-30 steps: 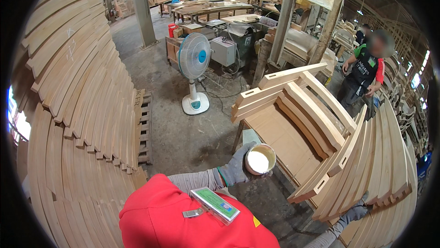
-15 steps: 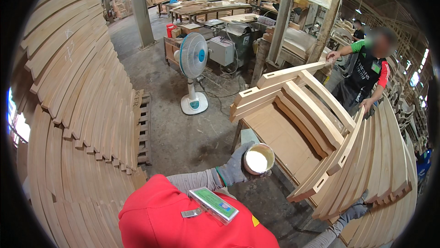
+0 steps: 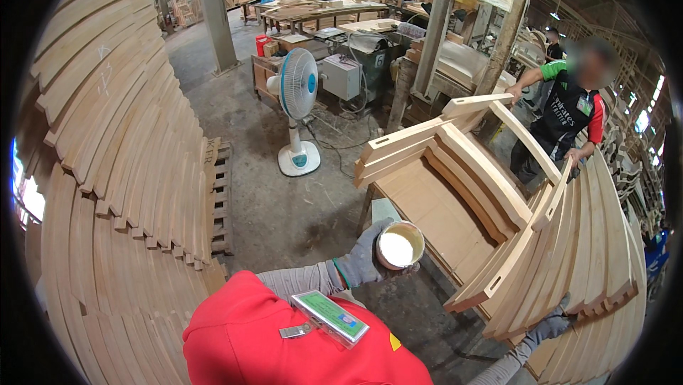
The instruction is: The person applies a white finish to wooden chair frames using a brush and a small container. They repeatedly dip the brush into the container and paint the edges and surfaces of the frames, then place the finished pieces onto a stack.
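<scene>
My left hand (image 3: 361, 260), in a grey glove, grips a cup (image 3: 390, 262) of white liquid by its side, tilted so the contents show. At the lower right my gloved right hand (image 3: 549, 327) lies against the ends of several stacked curved wooden boards (image 3: 569, 243); its fingers are mostly hidden. On the cardboard-topped table (image 3: 430, 203) between them rests a wooden frame with curved rails (image 3: 491, 178). Across from me a co-worker (image 3: 569, 111) holds another wooden frame (image 3: 526, 139) by both ends, partly over the first.
Tall stacks of curved boards (image 3: 121, 122) rise on a pallet (image 3: 222, 196) at the left. A white fan (image 3: 299, 86) stands on the floor, its cable (image 3: 327, 144) trailing near the table. Behind are a grey control box (image 3: 341, 77) and metal posts (image 3: 434, 29).
The co-worker's frame has moved away from me toward the co-worker, off the ends of the frame on the table. My hands and the cup stay nearly where they were.
</scene>
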A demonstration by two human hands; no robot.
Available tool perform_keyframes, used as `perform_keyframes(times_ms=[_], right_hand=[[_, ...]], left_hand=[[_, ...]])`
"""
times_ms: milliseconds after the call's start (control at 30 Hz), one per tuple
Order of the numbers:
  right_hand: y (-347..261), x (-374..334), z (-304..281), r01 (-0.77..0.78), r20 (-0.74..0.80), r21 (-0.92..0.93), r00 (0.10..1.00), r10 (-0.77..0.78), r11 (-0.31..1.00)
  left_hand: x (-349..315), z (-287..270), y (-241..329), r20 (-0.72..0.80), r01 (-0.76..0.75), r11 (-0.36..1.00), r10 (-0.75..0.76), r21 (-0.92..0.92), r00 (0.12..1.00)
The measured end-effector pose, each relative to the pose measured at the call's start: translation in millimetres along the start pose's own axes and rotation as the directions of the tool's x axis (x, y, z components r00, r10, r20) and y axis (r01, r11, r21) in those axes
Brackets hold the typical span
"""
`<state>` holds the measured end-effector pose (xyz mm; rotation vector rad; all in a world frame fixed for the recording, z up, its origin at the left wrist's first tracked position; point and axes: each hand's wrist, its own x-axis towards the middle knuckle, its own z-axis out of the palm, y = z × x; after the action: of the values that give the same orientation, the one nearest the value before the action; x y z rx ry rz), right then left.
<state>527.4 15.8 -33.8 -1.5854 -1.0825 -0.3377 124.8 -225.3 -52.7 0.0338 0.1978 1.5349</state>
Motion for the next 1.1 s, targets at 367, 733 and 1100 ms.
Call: perform_keyframes(times_ms=[367, 733, 1100], right_hand=[[2.7, 0.4, 2.5, -0.029, 0.04, 0.135, 0.999, 0.023, 0.99], [4.5, 0.8, -0.6, 0.017, 0.026, 0.118, 0.999, -0.02, 0.993], [8.2, 3.4, 0.8, -0.013, 0.053, 0.138, 0.999, 0.006, 0.99]], left_hand=[[1.5, -6.0, -0.3, 0.007, -0.023, 1.0, 0.023, 0.02, 1.0], [-3.9, 6.5, 1.6, 0.004, -0.064, 0.997, 0.064, 0.053, 0.998], [-1.1, 2.6, 5.9, 0.037, -0.061, 0.996, 0.059, 0.058, 0.998]])
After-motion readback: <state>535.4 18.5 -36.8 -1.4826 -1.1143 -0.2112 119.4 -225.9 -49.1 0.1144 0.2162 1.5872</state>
